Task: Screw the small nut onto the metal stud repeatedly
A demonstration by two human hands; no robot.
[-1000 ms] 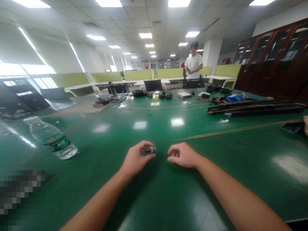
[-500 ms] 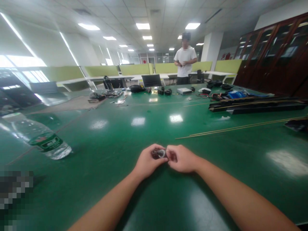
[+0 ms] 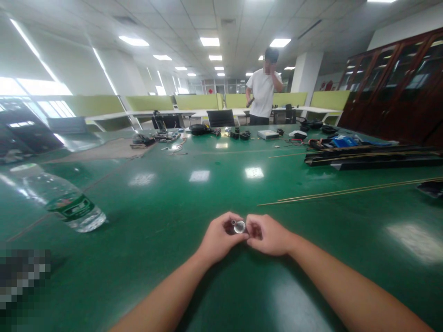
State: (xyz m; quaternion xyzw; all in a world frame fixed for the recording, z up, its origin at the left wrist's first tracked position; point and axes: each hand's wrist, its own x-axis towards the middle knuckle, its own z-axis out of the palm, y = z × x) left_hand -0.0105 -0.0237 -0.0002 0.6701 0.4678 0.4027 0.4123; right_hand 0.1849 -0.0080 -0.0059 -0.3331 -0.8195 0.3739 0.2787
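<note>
Two bare hands are present above the near part of one green table [image 3: 121,258], about midway between its left and right sides. The left hand [image 3: 218,237] has its grip pinching one small clear round piece [image 3: 239,226] between thumb and fingers. The right hand [image 3: 272,235] adjoins it, fingers curled in toward the thumb; whether this grip pinches anything cannot be told.

One clear bottle [image 3: 71,203] with a green label is on the left side of the table; it appears slanted in view. One blurred dark object [image 3: 22,274] is nearer the table's near left corner. Two thin rods [image 3: 346,191] run from right of centre toward the right edge. Beyond them, toward the far right corner, are at least two long black bars [image 3: 384,159] and one blue item [image 3: 344,141]. One white box [image 3: 268,134] is near the far edge. One person [image 3: 263,92] in a white shirt stands beyond that edge, one hand raised to the face.
</note>
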